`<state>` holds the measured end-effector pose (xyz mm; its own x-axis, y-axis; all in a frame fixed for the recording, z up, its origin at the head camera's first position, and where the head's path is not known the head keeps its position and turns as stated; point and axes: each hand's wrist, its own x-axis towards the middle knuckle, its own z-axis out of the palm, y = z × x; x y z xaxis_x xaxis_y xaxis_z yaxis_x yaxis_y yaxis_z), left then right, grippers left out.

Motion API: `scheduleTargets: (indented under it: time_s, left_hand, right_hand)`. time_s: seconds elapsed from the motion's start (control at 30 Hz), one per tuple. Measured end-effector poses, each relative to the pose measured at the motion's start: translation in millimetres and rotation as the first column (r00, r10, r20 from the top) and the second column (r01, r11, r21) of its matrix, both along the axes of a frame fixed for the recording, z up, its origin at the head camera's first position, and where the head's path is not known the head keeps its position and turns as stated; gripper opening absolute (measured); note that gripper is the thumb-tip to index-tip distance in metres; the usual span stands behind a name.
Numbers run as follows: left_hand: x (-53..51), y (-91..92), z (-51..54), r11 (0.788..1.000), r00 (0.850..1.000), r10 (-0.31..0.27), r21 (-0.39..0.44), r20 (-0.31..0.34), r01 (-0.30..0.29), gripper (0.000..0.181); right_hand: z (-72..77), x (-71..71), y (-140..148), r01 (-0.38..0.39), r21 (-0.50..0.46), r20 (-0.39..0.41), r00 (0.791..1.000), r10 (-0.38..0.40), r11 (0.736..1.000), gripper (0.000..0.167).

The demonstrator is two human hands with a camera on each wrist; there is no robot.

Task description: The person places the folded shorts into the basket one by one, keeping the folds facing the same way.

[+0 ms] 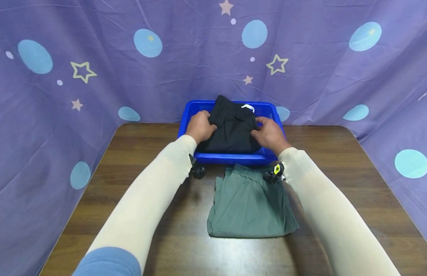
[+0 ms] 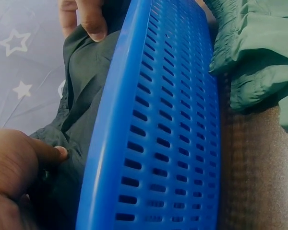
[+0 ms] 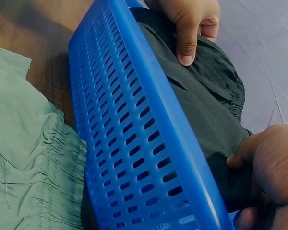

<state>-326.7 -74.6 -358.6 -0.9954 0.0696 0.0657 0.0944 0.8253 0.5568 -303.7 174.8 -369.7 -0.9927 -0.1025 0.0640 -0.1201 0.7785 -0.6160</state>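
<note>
Folded black shorts [image 1: 230,128] with an elastic waistband and a white drawstring lie inside a blue plastic basket [image 1: 230,158]. My left hand [image 1: 200,126] pinches their left side between thumb and fingers. On the opposite side my right hand [image 1: 269,134] pinches the cloth, its thumb on top. Both wrist views show the thumbs pressed on the black fabric [image 2: 89,72] just behind the basket's slotted wall [image 3: 129,115]. The fingertips under the cloth are hidden. In front of the basket, a folded green garment [image 1: 251,205] with a gathered waistband lies flat on the table.
The wooden table [image 1: 137,191] runs out to both sides of the basket. Behind it hangs a purple curtain [image 1: 199,57] with stars and blue ovals, close to the basket's back rim. Small dark devices [image 1: 198,172] are strapped at both wrists.
</note>
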Motion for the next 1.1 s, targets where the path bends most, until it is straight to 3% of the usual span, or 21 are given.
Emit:
scheduleTargets:
  time_s: [0.57,1.1]
  left_hand:
    - [-5.1,-6.7,-19.6,0.999,0.999,0.031,0.007,0.006,-0.031,0.026]
    - [-4.5,-1.2,-28.4,0.998,0.997,0.032,-0.050,0.063,-0.029,0.041]
  right_hand:
    - [-6.9,-3.6,-6.7,-0.010,0.038,0.052,0.999,0.008,0.999,0.055]
    - [-19.2,-6.4,-6.5,0.005,0.103,0.076,0.997,-0.013,0.995,0.055]
